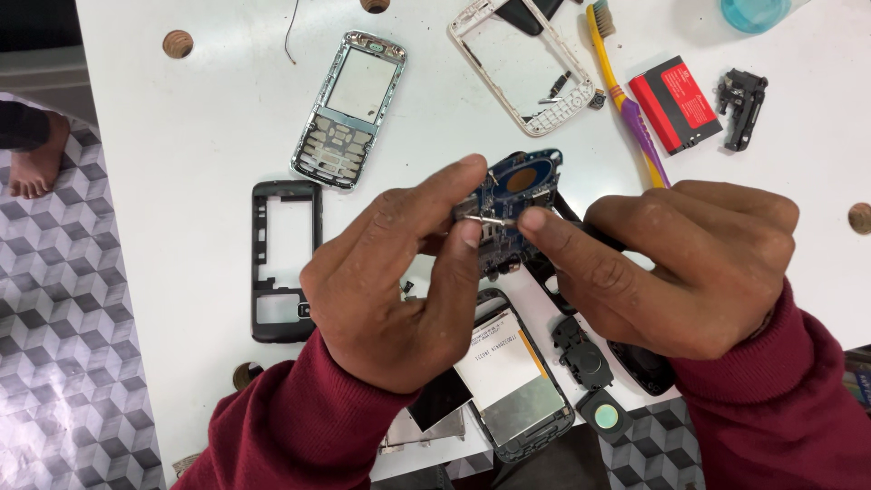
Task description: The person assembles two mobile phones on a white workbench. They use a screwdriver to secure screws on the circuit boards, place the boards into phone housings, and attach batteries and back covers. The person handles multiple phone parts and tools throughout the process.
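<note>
Fingers [472,231] of both hands pinch the blue circuit board [517,186] between them.

**Both hands pinched close together**

The left hand [399,290] reaches up from a dark red sleeve, thumb and forefinger closed in a pinch. The right hand [671,263] comes in from the right, knuckles up, fingers curled, its forefinger and thumb pinched just beside the left fingertips [470,231].
</note>
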